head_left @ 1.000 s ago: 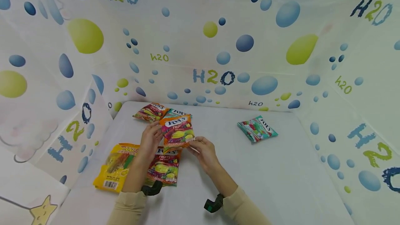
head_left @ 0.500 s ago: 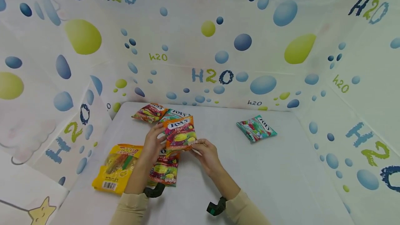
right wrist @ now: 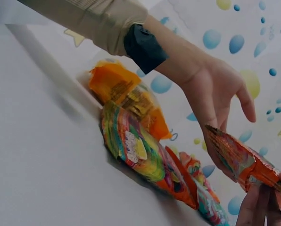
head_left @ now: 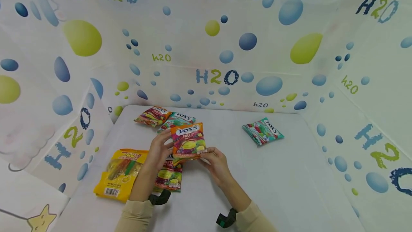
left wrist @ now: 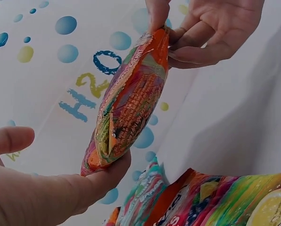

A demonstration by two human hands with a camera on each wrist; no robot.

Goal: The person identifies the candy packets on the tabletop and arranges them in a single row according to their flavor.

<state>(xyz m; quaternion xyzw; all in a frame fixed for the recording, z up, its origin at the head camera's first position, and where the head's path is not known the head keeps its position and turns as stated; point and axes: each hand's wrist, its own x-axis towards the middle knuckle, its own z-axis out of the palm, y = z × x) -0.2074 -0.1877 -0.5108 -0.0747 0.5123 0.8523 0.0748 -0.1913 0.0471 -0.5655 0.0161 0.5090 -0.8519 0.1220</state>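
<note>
Above white table point(head_left: 273, 185), your right hand point(head_left: 217, 164) pinches the orange packet point(head_left: 189, 139) at right corner, your wide left hand point(head_left: 159, 152) touching left edge.

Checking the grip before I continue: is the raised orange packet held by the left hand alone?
No, in the head view the right hand also pinches the raised orange packet at its lower right corner.

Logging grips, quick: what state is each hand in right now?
Left hand: open, touching the raised orange Fox's packet.
Right hand: closed, pinching that packet's edge.
</note>
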